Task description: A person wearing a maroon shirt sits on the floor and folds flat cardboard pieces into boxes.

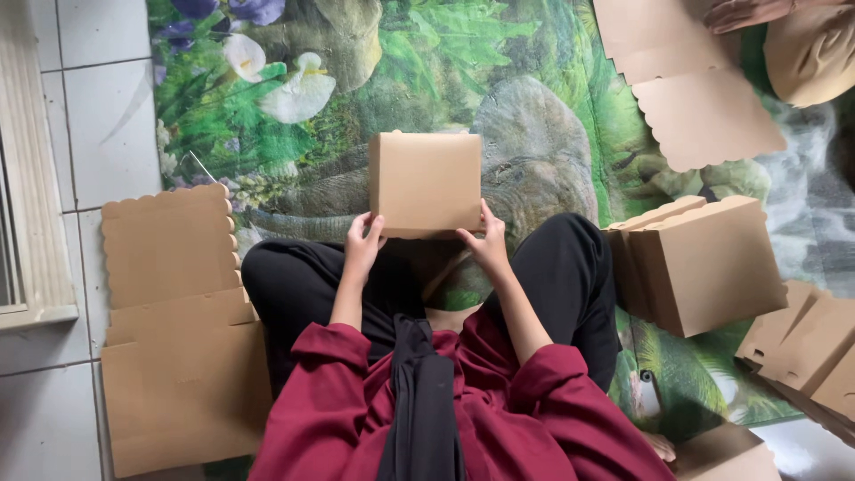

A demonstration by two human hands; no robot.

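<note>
Both hands pinching brown box (426,183): left hand (362,246) at lower-left corner, right hand (486,243) lower-right; flat cardboard stack (169,267) left of box.

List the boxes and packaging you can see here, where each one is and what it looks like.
Folded box: plain brown, squarish, held between left hand and right hand above the lap.
Flat blanks: brown, scallop-edged, stacked on the floor at left.
Assembled boxes: brown, leaning together on the mat at right.
Flat blank: brown, scalloped, top right.
Folded pieces: brown, far right edge.
</note>
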